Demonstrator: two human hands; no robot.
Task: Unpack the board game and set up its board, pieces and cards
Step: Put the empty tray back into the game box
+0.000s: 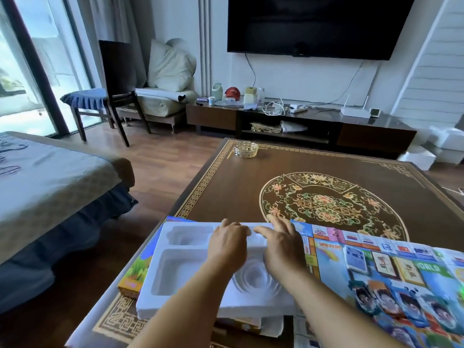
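Observation:
A white moulded tray insert (175, 270) with several hollow compartments lies on the colourful game box (133, 272) at the table's near left. My left hand (227, 244) and my right hand (282, 244) reach over the tray's far edge, fingers fairly straight and resting on its rim; whether they hold anything small is hidden. To the right the unfolded game board (376, 262) lies flat, with card stacks (384, 264) and a row of character cards (406, 310) on it.
The brown coffee table (251, 187) has a floral medallion in its middle and a glass ashtray (246, 149) at the far left corner. A bed (50, 177) stands to the left, and a TV cabinet (301, 121) and a chair (115, 96) lie beyond.

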